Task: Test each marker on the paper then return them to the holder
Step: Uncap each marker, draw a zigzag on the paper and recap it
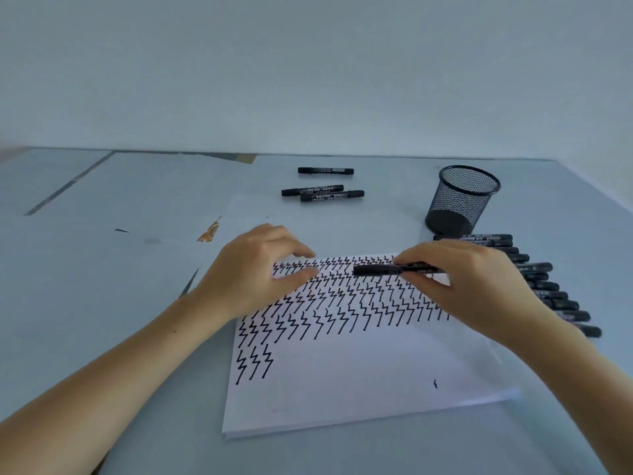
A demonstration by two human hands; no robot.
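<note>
**Desk surface and items resting on it**

We see a pale blue-grey desk set against a wall. Near the front edge, centre, lies a stack of white paper covered with rows of black zigzag marks. Toward the back edge, centre, lie three black markers: one apart, two side by side and touching. Toward the back right stands a black mesh holder, upright. Along the right edge of the paper lies a row of black markers, packed side by side. Left of the paper the desk surface shows a brown torn patch.
</note>
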